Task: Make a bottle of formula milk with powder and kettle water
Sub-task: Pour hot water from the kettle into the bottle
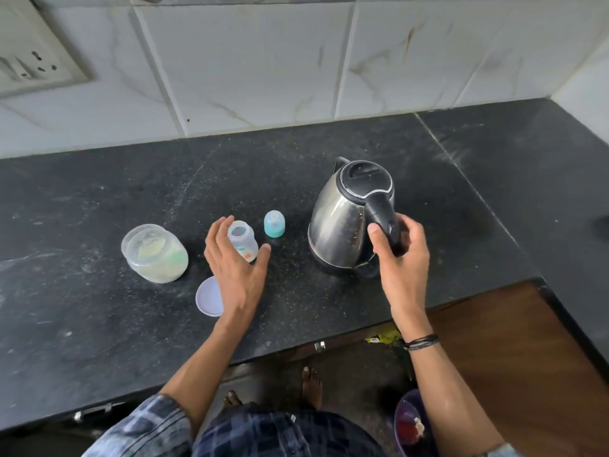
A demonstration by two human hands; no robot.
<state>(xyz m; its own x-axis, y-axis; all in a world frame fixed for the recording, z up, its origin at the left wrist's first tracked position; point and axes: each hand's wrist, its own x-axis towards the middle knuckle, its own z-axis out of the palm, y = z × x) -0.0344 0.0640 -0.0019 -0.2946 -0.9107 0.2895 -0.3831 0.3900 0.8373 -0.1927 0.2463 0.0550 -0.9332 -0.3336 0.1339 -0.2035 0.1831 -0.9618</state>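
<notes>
A steel kettle (342, 222) with a black lid stands upright on the dark counter (99, 324). My right hand (400, 255) curls round its black handle. A small uncapped baby bottle (244, 240) stands left of the kettle. My left hand (234, 262) is spread open around the bottle, fingers straight, not gripping it. The bottle's teal teat cap (274, 223) stands just behind, between bottle and kettle. An open clear jar of pale powder (153, 253) sits at the left, with its lilac lid (209, 296) lying flat in front, partly under my left wrist.
A tiled wall runs along the back with a socket plate (36, 64) at the upper left. The counter turns a corner at the right. Below its front edge are drawer handles, my bare feet and a purple bin (412, 423).
</notes>
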